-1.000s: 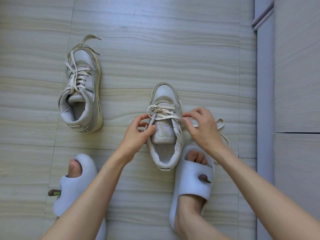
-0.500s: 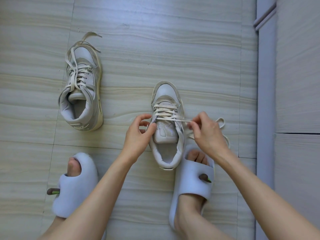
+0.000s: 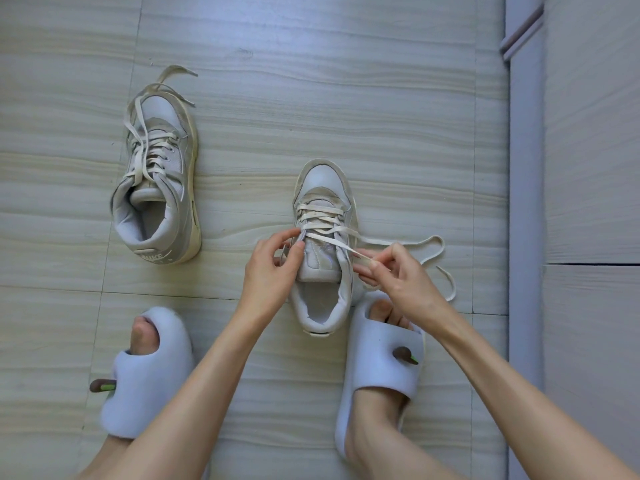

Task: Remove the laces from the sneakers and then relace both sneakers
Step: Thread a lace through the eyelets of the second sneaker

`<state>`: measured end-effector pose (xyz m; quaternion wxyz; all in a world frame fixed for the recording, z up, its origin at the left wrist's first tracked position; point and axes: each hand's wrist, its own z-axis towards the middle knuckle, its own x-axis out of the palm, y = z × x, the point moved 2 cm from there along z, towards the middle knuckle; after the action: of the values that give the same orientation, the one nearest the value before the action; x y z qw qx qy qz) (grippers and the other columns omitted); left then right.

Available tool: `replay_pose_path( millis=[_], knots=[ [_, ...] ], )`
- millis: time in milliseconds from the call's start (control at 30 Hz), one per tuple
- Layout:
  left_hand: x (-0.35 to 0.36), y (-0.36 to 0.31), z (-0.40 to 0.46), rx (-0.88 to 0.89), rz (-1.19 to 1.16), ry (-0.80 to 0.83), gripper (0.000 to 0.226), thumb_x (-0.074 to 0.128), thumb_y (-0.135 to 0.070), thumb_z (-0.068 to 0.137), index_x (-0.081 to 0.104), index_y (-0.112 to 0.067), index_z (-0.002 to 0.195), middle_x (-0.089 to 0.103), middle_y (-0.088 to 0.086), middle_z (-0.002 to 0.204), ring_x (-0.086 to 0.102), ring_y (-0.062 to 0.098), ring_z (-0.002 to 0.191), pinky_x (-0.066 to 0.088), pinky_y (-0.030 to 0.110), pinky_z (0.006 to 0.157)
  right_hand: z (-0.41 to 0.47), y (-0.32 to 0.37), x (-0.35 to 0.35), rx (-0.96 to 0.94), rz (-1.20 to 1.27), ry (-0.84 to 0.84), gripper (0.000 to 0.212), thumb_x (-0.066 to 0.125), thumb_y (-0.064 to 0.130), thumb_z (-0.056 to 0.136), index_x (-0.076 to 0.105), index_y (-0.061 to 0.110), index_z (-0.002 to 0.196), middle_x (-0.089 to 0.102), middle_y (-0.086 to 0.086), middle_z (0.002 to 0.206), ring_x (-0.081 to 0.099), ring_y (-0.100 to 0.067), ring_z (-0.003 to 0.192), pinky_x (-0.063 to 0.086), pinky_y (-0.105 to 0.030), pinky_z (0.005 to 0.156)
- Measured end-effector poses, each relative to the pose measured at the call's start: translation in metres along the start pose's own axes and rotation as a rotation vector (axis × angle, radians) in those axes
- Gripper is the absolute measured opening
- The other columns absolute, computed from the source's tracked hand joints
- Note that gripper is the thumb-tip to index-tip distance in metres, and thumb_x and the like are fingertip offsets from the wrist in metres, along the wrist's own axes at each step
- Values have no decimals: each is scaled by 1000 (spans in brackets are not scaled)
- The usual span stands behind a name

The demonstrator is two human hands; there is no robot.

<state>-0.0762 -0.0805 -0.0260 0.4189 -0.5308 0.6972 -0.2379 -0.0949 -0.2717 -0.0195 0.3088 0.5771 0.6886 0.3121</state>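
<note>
The near sneaker (image 3: 323,237) stands upright on the floor (image 3: 311,98), toe pointing away from the person, heel just beside the right slipper (image 3: 377,375). Its lace (image 3: 322,221) crosses the lower eyelets in several rows, while the upper eyelets near the tongue are unlaced. One end of the lace runs from the right side of the shoe into the right hand (image 3: 398,275), whose thumb and forefinger pinch the flat strip just right of the tongue; the other fingers are curled beneath. Beyond that hand, more lace loops out over the floor to the right and trails back toward the slipper. The left hand (image 3: 273,268) holds the left edge of the shoe at the eyelets, its thumb and forefinger pinching there; whether lace or only the shoe's edge is between them cannot be told.

The other sneaker (image 3: 159,195) lies well apart to the far left, tipped onto its side, opening toward the person, with its own lace (image 3: 149,150) loosely threaded and the ends straggling past the toe. The left slipper (image 3: 145,375) sits near the lower left. A pale wall or cabinet (image 3: 588,168) runs along the right.
</note>
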Motion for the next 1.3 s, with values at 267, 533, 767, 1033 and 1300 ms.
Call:
replay_pose_path(
  millis=[267,533,767,1033,1300],
  knots=[
    [-3,-4,-2,93,84,17,28,54,-18,92,58,-32,116,51,1,111,51,0,87,40,13,84,-10,20,4,-289,-554,36,20,60,9,88,51,23,78,58,5,110,55,-6,76,41,-18,72],
    [2,-13,-5,287,271,33,24,56,-9,90,66,-17,111,47,5,118,46,19,114,36,25,98,-22,23,2,-352,-899,174,37,58,41,89,71,16,65,68,6,77,60,-14,75,41,-35,78],
    [7,-13,-8,295,387,22,19,55,-14,90,69,-17,104,45,5,121,40,20,116,24,15,94,35,29,-1,-325,-767,-113,23,55,10,92,64,5,113,61,-13,106,54,-27,102,41,-36,91],
    [7,-15,-8,282,399,28,19,56,-10,90,69,-16,103,44,5,122,41,20,116,21,10,91,55,25,11,-331,-938,-45,8,56,17,90,58,9,91,55,-8,101,45,-25,101,36,-37,87],
    [10,-28,-10,274,439,-153,16,57,-21,90,69,-19,100,50,1,108,35,20,106,30,25,94,28,29,-25,-58,-150,94,32,54,16,94,58,14,62,51,0,54,46,-8,54,37,-16,62]
  ],
)
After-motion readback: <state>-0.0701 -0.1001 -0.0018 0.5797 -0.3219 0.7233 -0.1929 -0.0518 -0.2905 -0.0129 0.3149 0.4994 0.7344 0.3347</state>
